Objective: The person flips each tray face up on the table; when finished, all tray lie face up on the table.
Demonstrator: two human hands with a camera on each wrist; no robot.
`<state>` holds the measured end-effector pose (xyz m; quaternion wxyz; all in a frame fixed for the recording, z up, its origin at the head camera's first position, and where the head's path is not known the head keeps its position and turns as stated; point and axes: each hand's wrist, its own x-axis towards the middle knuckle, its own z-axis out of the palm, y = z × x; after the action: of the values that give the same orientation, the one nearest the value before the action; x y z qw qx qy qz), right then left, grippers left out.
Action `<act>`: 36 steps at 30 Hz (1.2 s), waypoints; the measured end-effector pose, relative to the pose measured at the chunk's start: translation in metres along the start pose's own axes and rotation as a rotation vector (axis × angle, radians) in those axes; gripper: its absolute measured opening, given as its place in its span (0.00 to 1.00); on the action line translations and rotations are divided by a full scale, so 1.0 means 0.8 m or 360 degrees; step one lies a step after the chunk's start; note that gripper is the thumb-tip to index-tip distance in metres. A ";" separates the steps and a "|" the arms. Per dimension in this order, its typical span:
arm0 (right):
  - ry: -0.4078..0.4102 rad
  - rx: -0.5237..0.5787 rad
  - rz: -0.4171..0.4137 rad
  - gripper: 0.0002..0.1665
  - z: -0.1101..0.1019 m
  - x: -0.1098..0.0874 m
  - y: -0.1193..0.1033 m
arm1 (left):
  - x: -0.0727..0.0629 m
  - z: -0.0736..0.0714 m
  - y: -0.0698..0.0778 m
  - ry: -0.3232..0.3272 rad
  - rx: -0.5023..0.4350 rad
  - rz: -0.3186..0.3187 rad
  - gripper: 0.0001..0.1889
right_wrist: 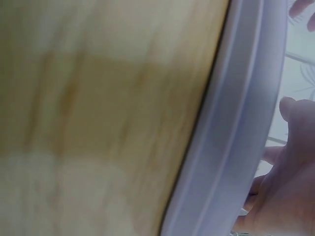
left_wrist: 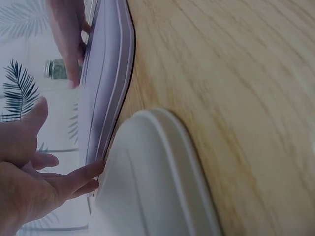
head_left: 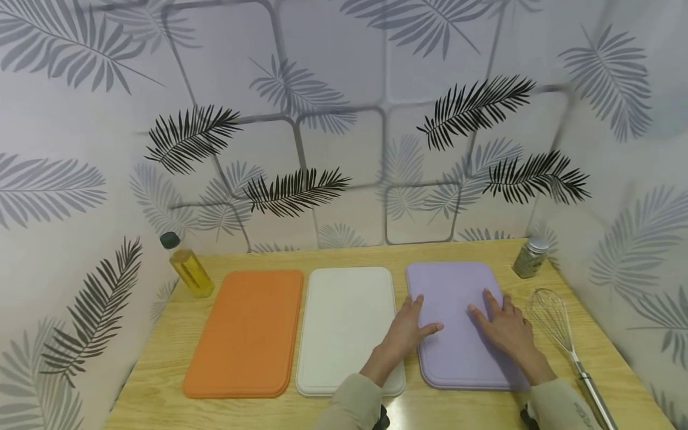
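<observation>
Three cutting boards were counted on one wood-grain counter (head_left: pixel 215 413), laid side by side and apart: one orange cutting board (head_left: pixel 247 334) at left, one white cutting board (head_left: pixel 346 328) in the middle, one lavender cutting board (head_left: pixel 457 346) at right. Two hands were recorded, both at the lavender board, which lay flat on the counter.

The left hand (head_left: pixel 404 327) was placed at the board's left edge, by the narrow gap beside the white board; its fingers were spread and nearly straight, with the thumb extended over the lavender surface, and nothing was gripped. The right hand (head_left: pixel 507 331) was placed over the right side of the same board; its fingers were spread and slightly bent, with nothing clasped.

Other items: one bottle of yellow liquid (head_left: pixel 190 272) with a dark green cap was noted at the left rear, behind the orange board; one small glass jar (head_left: pixel 530 258) with a metallic lid at the right rear; one whisk (head_left: pixel 572 352) right of the lavender board, its wire end pointed rearward.
</observation>
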<state>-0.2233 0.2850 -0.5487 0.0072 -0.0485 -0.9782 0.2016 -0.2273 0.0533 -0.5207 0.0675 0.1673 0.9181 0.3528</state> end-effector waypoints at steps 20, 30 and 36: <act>0.0085 0.0102 -0.0038 0.39 -0.008 0.012 0.004 | -0.003 0.027 -0.006 -0.0052 0.0388 -0.0038 0.46; 0.0028 0.0698 0.0139 0.33 -0.042 0.013 0.013 | -0.006 0.020 0.005 -0.0120 0.0492 -0.0025 0.44; 0.0092 0.0700 0.0139 0.31 -0.055 0.010 0.017 | -0.003 0.019 0.002 -0.0106 0.0467 -0.0017 0.43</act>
<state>-0.2285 0.3158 -0.5135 0.0368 -0.0937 -0.9071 0.4086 -0.2212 0.0629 -0.5307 0.0744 0.1822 0.9580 0.2087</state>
